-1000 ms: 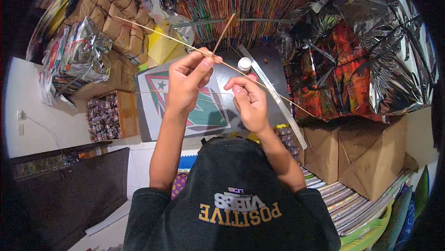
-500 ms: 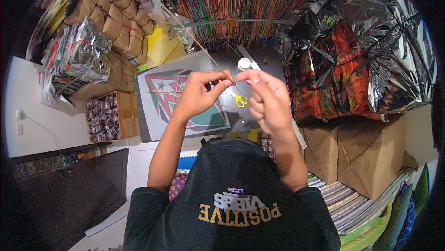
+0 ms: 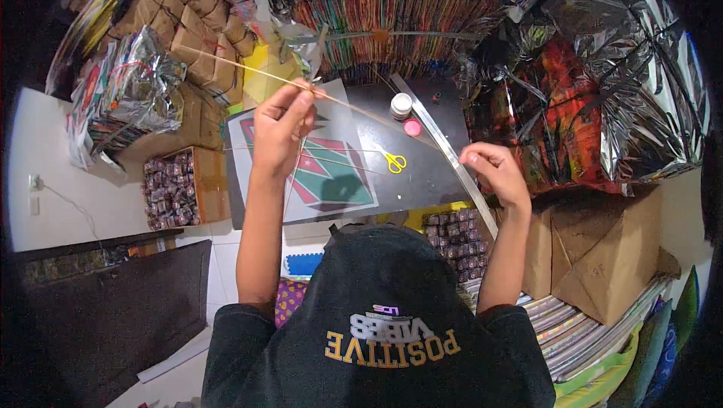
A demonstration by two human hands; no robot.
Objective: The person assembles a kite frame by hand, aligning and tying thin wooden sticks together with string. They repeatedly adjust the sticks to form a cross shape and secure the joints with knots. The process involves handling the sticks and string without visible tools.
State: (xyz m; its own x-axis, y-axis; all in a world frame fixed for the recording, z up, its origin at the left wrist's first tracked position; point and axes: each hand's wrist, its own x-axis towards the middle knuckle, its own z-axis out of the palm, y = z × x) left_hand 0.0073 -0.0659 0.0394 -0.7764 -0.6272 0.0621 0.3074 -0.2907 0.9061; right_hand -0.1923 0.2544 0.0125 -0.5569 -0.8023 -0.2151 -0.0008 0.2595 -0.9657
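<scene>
My left hand [image 3: 282, 118] is raised over the table, thumb and finger pinching a long thin stick [image 3: 252, 70]. The stick slants from the brown parcels at upper left down toward the right, its right part blurred. My right hand [image 3: 498, 173] is held apart at the right, beyond the metal ruler, fingers curled and pinched; whatever is in them is too small to tell. Below my left hand, a white sheet with a red, green and black pattern [image 3: 343, 182] lies on the table, with thin sticks or strands crossing it. Yellow-handled scissors [image 3: 395, 162] lie beside it.
On the black table [image 3: 369, 99] stand a white jar [image 3: 401, 107] and a pink round thing [image 3: 412, 127]. A long metal ruler [image 3: 449, 154] lies along its right side. Wrapped bundles [image 3: 557, 114], cartons [image 3: 602, 257] and a box of small dark packets [image 3: 211, 186] surround it.
My hands, close together before, have parted. The left went left and up with the stick, which now lies flatter; the right swung right and down. The pink round thing has come into view.
</scene>
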